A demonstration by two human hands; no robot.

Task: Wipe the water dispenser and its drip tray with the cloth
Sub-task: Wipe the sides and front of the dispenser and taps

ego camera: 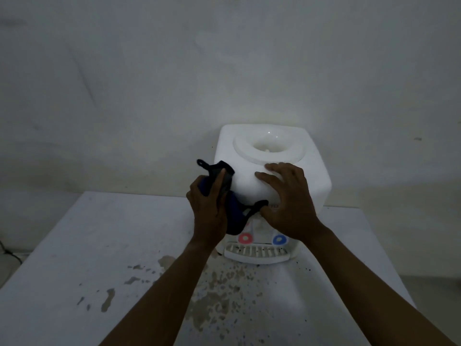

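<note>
A small white tabletop water dispenser [314,171] stands at the back of the table, against the wall, with an open round bottle seat on top. Its slotted drip tray [257,253] juts out at the front, below a red tap and a blue tap. My left hand [208,208] holds a dark blue and black cloth [235,216] against the dispenser's front left corner. The cloth drapes down over the upper front panel. My right hand [287,203] rests flat on the dispenser's front top edge, fingers spread, thumb near the cloth's end.
The white table [87,245] has worn, stained patches in front of the dispenser and dark specks near the tray. A plain pale wall stands right behind. A dark cable [10,253] lies on the floor at the far left.
</note>
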